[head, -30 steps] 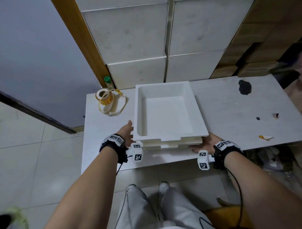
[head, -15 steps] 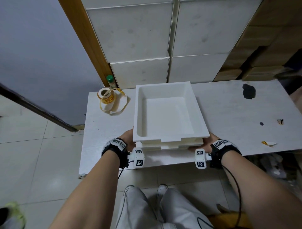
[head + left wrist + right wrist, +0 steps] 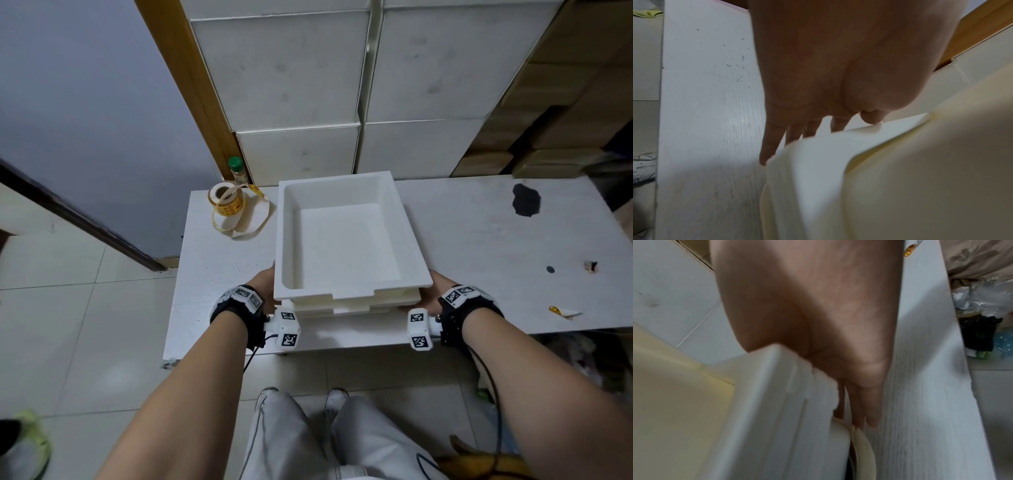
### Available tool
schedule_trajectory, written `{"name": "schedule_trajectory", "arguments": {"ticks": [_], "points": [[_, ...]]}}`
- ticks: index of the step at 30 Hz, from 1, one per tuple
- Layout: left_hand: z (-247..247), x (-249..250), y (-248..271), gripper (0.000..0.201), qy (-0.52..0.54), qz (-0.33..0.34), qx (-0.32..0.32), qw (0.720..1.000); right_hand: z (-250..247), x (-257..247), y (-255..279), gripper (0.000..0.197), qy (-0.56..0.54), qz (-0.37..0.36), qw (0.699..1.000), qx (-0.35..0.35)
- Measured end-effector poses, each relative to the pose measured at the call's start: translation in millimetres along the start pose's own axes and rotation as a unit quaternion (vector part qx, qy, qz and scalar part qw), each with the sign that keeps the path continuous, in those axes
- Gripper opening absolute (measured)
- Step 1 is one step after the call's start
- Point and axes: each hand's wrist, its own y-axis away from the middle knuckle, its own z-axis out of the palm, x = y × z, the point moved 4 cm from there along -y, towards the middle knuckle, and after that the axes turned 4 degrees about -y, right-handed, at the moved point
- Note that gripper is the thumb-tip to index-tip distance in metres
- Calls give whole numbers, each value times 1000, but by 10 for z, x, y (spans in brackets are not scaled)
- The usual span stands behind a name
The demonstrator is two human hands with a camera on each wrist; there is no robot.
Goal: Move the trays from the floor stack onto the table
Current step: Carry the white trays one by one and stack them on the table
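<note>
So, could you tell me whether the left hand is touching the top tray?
Touching. The left wrist view shows the left hand's thumb resting on the top tray's rim, fingers tucked beneath it.
</note>
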Motion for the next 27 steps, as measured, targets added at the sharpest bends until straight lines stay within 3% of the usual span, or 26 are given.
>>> {"name": "schedule_trajectory", "arguments": {"ticks": [2, 4, 10, 14, 18, 19, 22, 25, 27], "points": [[23, 48, 3, 35, 54, 2, -2, 999, 0, -76, 28, 8, -15, -10, 1000, -1], [74, 94, 45, 35, 79, 9, -17, 997, 53, -120, 68, 18, -3, -18, 1000, -5], [8, 77, -147, 34, 36, 49, -20, 998, -1, -159, -63, 21, 23, -17, 999, 18], [-20, 38, -102, 35, 31, 28, 15, 999, 34, -159, -31, 17, 17, -21, 999, 27], [93, 28, 2, 41, 28, 41, -15, 999, 59, -115, -45, 19, -28, -9, 999, 12], [91, 19, -14, 39, 35, 39, -16, 998, 26, -114, -63, 13, -32, -9, 999, 21], [64, 21, -96, 33, 43, 39, -24, 998, -77, -96, -158, 22, -41, -4, 998, 54], [98, 59, -77, 35, 42, 42, -63, 996, -107, -88, -205, 13, -34, -1, 998, 53], [129, 92, -12, 36, 24, 40, -63, 997, -263, -71, -362, 25, -10, 5, 998, 65]]}}
